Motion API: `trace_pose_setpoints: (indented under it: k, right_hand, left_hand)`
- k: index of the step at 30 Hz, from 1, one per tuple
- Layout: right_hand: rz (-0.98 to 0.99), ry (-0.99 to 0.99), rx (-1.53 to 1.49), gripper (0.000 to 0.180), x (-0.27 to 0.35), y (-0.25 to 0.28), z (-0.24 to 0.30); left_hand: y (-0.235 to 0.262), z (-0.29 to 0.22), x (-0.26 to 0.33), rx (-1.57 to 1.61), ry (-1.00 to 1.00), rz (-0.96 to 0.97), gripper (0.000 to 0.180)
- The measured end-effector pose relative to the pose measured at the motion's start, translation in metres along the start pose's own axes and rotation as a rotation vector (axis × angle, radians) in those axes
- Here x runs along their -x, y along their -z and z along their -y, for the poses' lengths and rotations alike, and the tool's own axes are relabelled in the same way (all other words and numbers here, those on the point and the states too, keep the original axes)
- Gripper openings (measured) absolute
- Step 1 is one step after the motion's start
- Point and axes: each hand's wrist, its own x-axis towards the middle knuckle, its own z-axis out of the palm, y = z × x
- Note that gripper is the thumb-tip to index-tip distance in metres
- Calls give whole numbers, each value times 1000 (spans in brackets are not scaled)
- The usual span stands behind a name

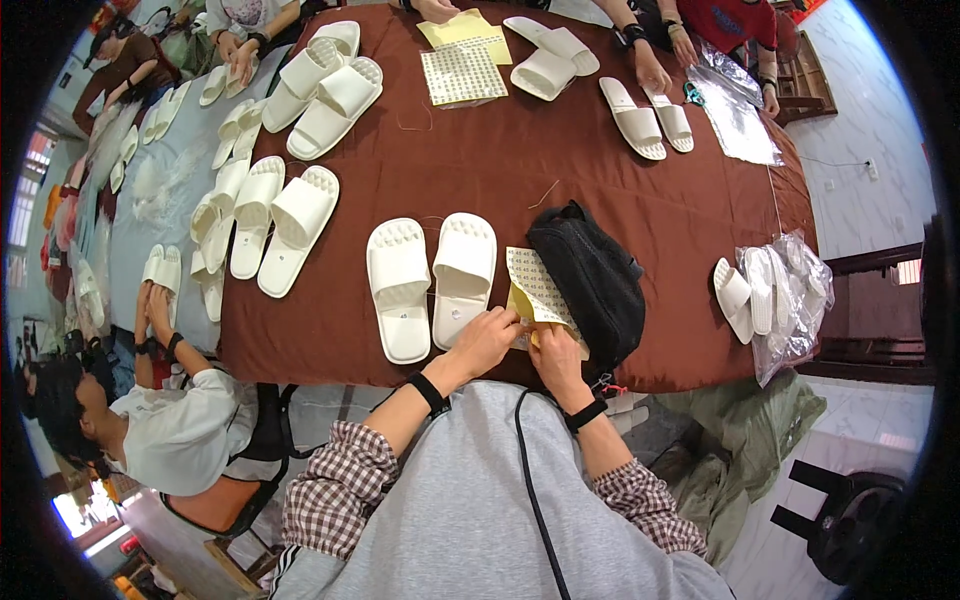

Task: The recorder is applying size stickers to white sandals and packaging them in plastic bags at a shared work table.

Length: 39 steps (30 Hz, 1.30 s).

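My left hand [487,341] and my right hand [558,360] meet at the lower part of a label sheet [533,277] with rows of small printed stickers. The fingers of both are closed on its curled yellow backing. Left of the sheet lies a pair of white slippers, a left slipper [399,295] and a right slipper [463,280], side by side with toe openings facing away. A small round sticker shows on the right slipper's insole, close to my left hand. A black pouch [592,285] rests against the sheet's right side, partly over it.
More white slippers [300,215] lie on the brown-covered table [470,170] at left and far side. Bagged slippers [780,295] sit at the right edge. Another label sheet [462,74] lies at the far side. Co-workers' hands [653,75] work across the table; a person [180,430] sits at left.
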Motion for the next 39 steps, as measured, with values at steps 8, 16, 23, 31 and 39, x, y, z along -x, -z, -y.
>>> trace_pose_setpoints:
  k: [8,16,23,31,39]
  right_hand:
    - [-57,-7,-74,24,4,1,-3]
    - [-22,60,50,39,0,-2,-8]
    - [46,78,72,43,-1,-1,-11]
    - [10,95,-20,36,1,1,-14]
    - [30,29,-155,24,2,13,-8]
  left_hand:
    - [2,-1,2,40,22,23,21]
    - [2,-1,3,68,37,18,24]
    - [2,0,5,73,37,13,24]
    - [1,-1,3,125,65,-26,27]
    - [3,0,4,28,-4,36,28]
